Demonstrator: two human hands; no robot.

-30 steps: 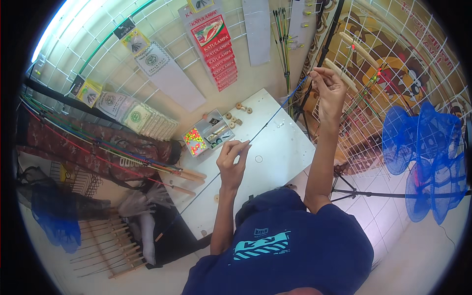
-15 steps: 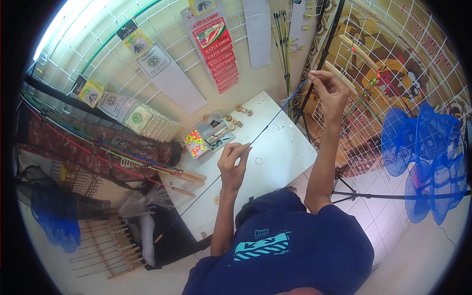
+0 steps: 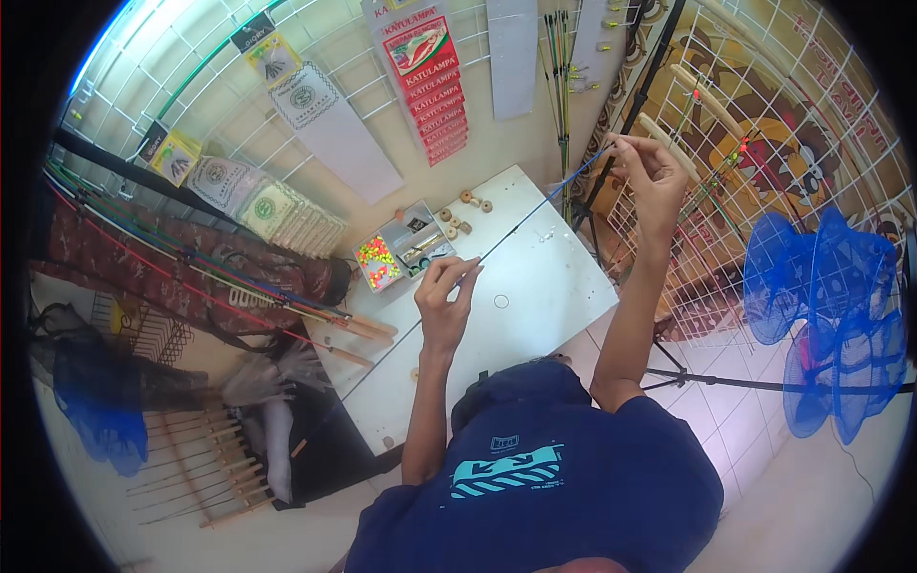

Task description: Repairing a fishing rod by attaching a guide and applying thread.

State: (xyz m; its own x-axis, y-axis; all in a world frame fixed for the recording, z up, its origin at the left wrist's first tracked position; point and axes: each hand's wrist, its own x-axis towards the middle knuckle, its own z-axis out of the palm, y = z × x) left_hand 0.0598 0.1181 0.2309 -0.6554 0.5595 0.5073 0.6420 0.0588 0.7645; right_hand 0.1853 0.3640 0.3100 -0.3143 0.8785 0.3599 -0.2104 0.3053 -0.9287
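A thin blue and dark fishing rod [image 3: 549,198] runs slantwise above the table, from high on the right down to a small light-brown end [image 3: 300,446] at lower left. My left hand [image 3: 443,304] pinches it near the middle, thumb against fingertips. Further up, my right hand [image 3: 653,186] pinches the slim blue upper end, arm raised. The rod is apart from the tabletop between my hands. Below it lies a small thin ring [image 3: 501,302] on the white table [image 3: 549,306].
A compartment box [image 3: 420,244] with bright beads [image 3: 378,264] and several cork rings [image 3: 453,231] sit on the far-left table edge. Rods with wooden handles [image 3: 368,328] jut in at left. Blue nets [image 3: 841,296] and a black pole [image 3: 726,382] stand right; red packets [image 3: 435,95] hang behind.
The view has shifted slightly. My left hand sits a little higher and further left, and the rod slants slightly less steeply. Both hands keep their pinch.
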